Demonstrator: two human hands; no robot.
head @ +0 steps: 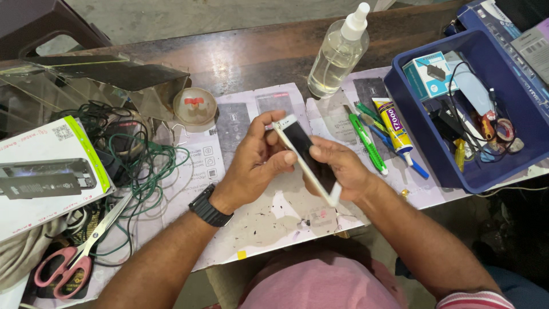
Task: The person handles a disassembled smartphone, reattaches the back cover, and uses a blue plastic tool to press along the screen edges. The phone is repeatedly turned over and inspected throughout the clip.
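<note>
A white-framed phone [306, 159] with a dark screen is held tilted above the paper-covered table [260, 220], between both hands. It is gripped along its upper-left edge by the left hand [255, 159], whose fingers [269, 119] are curled around the top corner and whose thumb is pressed to the side. Its lower-right side is clasped by the right hand [342, 169], fingers closed beneath it. A black watch [209, 208] is worn on the left wrist.

To the right, a blue bin [434, 146] is filled with a small white-and-teal box [428, 75], black cables and small tools. Between bin and hands, a tube of glue [394, 127] and green and blue pens [368, 141] are laid. Behind the phone, a clear spray bottle [338, 54] is stood upright. To the left, tangled green wire [150, 166], pink-handled scissors [73, 263] and a white box [46, 171] are seen.
</note>
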